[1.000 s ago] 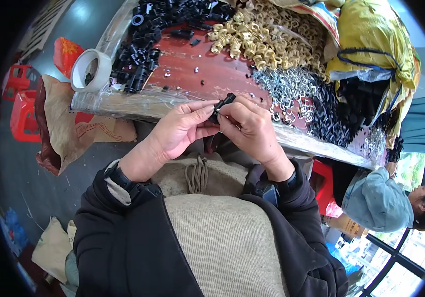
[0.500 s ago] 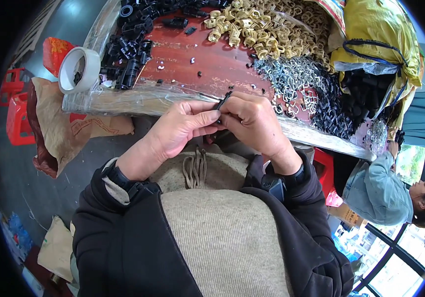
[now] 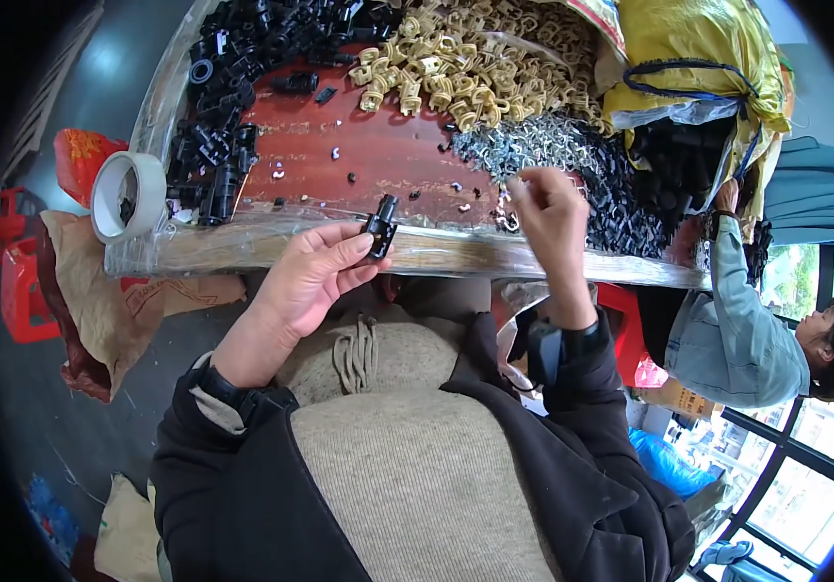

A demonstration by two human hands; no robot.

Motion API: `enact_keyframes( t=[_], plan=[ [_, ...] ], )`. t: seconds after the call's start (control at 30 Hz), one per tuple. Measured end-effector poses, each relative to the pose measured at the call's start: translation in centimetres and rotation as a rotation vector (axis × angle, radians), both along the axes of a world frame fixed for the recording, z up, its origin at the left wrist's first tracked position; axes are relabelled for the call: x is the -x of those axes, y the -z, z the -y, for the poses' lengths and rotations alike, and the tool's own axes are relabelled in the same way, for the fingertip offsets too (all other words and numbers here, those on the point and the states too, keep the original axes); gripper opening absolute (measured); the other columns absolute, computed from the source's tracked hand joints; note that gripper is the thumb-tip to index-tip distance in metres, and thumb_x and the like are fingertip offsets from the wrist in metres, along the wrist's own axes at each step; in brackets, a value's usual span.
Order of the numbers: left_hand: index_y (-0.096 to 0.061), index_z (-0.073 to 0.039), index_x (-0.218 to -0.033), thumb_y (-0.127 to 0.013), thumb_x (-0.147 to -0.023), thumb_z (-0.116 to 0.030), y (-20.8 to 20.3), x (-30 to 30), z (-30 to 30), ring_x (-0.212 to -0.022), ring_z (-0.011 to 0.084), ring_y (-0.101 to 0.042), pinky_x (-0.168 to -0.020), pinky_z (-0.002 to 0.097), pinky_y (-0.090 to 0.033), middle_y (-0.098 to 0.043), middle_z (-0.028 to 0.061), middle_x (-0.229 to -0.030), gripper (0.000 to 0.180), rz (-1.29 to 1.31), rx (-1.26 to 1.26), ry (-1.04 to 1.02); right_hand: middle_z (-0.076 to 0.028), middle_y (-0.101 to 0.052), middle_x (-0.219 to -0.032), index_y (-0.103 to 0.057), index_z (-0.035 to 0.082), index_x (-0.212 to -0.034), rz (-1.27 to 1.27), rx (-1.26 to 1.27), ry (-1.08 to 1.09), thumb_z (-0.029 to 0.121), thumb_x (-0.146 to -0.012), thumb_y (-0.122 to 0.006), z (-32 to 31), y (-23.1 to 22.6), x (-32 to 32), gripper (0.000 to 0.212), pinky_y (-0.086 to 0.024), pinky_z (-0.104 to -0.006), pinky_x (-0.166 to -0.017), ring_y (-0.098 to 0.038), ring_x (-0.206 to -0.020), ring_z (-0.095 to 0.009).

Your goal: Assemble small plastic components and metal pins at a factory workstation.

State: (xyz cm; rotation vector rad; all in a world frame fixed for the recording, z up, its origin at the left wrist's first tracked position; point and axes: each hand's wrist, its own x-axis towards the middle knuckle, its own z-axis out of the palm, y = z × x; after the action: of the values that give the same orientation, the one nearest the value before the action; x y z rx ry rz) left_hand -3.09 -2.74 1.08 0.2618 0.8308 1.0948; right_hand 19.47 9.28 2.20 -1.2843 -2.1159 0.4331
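Pinched between the thumb and fingers of my left hand [image 3: 305, 276] is a black plastic fitting [image 3: 381, 228] with a narrow tube-like end, tilted upward just over the table's near edge. My right hand [image 3: 557, 218] is raised apart from it, beside the heap of small silvery metal clips [image 3: 523, 145]. Its thumb and fingertips are brought together; whatever they may hold is too small to make out. Small black clips [image 3: 621, 209] lie in a pile to the right of that hand.
Tan plastic parts [image 3: 456, 73] are heaped at the back of the red table [image 3: 310, 160], black fittings [image 3: 228, 126] at its left. A tape roll [image 3: 129, 197] stands at the left corner. A yellow sack [image 3: 698, 48] holds black parts; another person [image 3: 747, 330] reaches toward it.
My hands were together on the black fitting. My right hand has let go and moved right toward the metal clips; my left hand keeps the fitting. The view has shifted slightly.
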Motion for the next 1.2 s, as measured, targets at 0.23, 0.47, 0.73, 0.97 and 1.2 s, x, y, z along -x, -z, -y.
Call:
enact_keyframes(
  t=[0.23, 0.47, 0.73, 0.97, 1.2],
  plan=[
    [-0.053, 0.001, -0.094, -0.054, -0.079, -0.009, -0.3, -1.8, -0.2, -0.078, 0.0145, -0.058, -0.069, 0.0223, -0.047, -0.058, 0.0072, -0.087, 0.018, 0.010, 0.037, 0.012, -0.008, -0.051, -0.062, -0.056, 0.002, -0.074, 0.192, -0.190, 0.051, 0.013, -0.073, -0.059, -4.6, 4.5, -4.3, 0.012, -0.039, -0.0249, -0.047, -0.048, -0.051, -0.013],
    [-0.052, -0.001, -0.097, -0.054, -0.078, -0.009, -0.6, -2.6, -0.9, -0.078, 0.0144, -0.058, -0.068, 0.0227, -0.047, -0.058, 0.0074, -0.087, 0.021, -0.021, 0.061, 0.035, -0.005, -0.051, -0.061, -0.058, 0.002, -0.080, -0.058, 0.003, 0.084, 0.012, -0.078, -0.054, -4.4, 4.2, -5.1, 0.011, -0.036, -0.0231, -0.044, -0.043, -0.047, -0.008],
    [-0.050, -0.001, -0.099, -0.050, -0.080, -0.010, -0.3, -2.4, -1.0, -0.078, 0.0146, -0.058, -0.067, 0.0219, -0.048, -0.058, 0.0106, -0.091, 0.021, -0.008, 0.043, 0.031, 0.000, -0.051, -0.059, -0.058, -0.002, -0.081, -0.699, 0.533, 0.139, 0.010, -0.081, -0.050, -3.9, 3.8, -4.6, 0.015, -0.029, -0.0154, -0.039, -0.038, -0.044, -0.002],
    [-0.051, -0.001, -0.098, -0.052, -0.080, -0.009, -0.2, -1.5, -0.7, -0.077, 0.0137, -0.058, -0.066, 0.0218, -0.048, -0.058, 0.0076, -0.087, 0.020, 0.043, 0.044, 0.006, 0.000, -0.050, -0.056, -0.058, -0.002, -0.079, -0.521, 0.514, 0.192, 0.009, -0.081, -0.048, -4.5, 4.1, -5.3, 0.015, -0.026, -0.0161, -0.036, -0.036, -0.040, -0.003],
    [-0.052, -0.001, -0.096, -0.053, -0.079, -0.009, -0.2, -0.8, -0.1, -0.076, 0.0134, -0.058, -0.065, 0.0216, -0.047, -0.058, 0.0063, -0.086, 0.019, 0.091, 0.018, -0.017, -0.003, -0.054, -0.055, -0.058, -0.001, -0.069, -0.227, 0.390, 0.300, 0.014, -0.081, -0.048, -4.7, 3.0, -4.5, 0.022, -0.034, -0.0184, -0.039, -0.046, -0.043, -0.005]
  ],
)
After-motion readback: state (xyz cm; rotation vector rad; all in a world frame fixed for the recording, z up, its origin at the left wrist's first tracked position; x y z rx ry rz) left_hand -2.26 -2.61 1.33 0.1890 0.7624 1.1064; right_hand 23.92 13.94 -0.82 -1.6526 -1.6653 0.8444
